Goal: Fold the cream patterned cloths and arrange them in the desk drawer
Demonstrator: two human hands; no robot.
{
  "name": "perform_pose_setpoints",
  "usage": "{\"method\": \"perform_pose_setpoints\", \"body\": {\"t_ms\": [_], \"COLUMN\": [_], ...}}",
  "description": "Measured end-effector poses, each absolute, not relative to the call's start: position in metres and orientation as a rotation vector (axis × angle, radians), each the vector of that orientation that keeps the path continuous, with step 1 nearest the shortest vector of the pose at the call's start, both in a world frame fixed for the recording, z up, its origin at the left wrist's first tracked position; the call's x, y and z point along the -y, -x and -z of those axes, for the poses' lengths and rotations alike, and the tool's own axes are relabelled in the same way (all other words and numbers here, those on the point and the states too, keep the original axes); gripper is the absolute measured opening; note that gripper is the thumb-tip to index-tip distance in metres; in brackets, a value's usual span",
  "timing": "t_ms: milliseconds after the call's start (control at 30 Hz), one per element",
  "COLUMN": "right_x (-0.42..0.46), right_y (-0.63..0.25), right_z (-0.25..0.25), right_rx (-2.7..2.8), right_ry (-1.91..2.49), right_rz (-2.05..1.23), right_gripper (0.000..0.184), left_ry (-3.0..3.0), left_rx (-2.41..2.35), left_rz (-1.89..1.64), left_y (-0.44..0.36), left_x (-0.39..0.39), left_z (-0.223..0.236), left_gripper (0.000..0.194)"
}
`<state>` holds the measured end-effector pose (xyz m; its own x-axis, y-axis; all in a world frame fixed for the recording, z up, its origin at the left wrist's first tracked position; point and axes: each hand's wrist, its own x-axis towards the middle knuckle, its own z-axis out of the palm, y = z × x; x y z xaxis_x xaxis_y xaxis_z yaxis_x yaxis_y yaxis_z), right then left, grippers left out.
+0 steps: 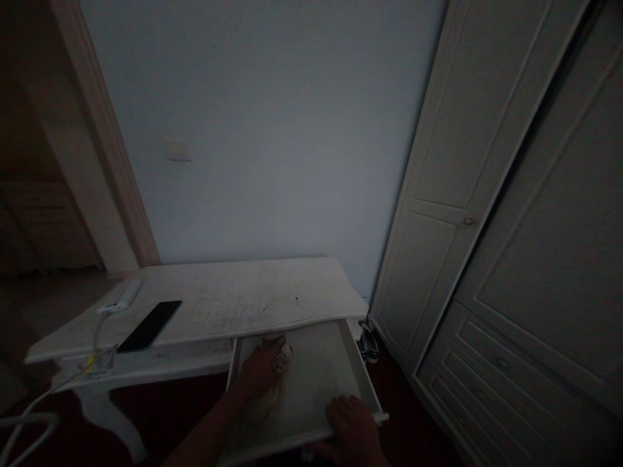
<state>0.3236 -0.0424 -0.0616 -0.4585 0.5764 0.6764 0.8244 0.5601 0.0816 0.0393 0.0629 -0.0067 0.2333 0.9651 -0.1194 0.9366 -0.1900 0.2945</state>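
Note:
A white drawer (316, 366) is pulled out from the front of a white table (263, 285). Inside it, toward the left side, my left hand (261, 368) presses down on a bunched, light cloth with a dark pattern (283, 360). Part of the cloth is hidden under the fingers. A brownish smear or mark shows on the drawer bottom near that hand, too dim to make out. My right hand (351, 425) grips the drawer's front edge near its right corner, fingers over the top and thumb on the outside.
On the table's left part lie a black phone (150, 325) and a white box-like device (121, 296) with a cable. Shoes (370, 344) stand on the dark red floor right of the table. A wardrobe (438, 259) rises at the right; a light switch (178, 150) is on the wall.

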Motion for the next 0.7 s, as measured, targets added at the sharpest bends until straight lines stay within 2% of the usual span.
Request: {"method": "perform_pose_setpoints", "body": {"t_ms": [167, 300, 567, 700], "right_x": [0.043, 0.043, 0.033, 0.032], "right_y": [-0.324, -0.324, -0.32, -0.319], "right_z": [0.067, 0.074, 0.086, 0.083], "right_rx": [2.204, 2.156, 2.086, 2.093], "right_ry": [1.127, 1.108, 1.066, 1.06], "right_rz": [0.531, 0.53, 0.628, 0.645], "right_gripper": [0.068, 0.069, 0.075, 0.076], "left_ry": [-2.284, -2.303, -2.415, -2.538], "left_rx": [-1.474, -1.37, -1.213, -1.082], "left_rz": [0.014, 0.043, -0.027, -0.025], "left_y": [-0.031, -0.029, -0.029, -0.05], "left_x": [-0.04, -0.027, -0.027, -0.029], "left_z": [0.023, 0.038, 0.027, 0.023], "left_gripper": [0.105, 0.112, 0.099, 0.081]}}
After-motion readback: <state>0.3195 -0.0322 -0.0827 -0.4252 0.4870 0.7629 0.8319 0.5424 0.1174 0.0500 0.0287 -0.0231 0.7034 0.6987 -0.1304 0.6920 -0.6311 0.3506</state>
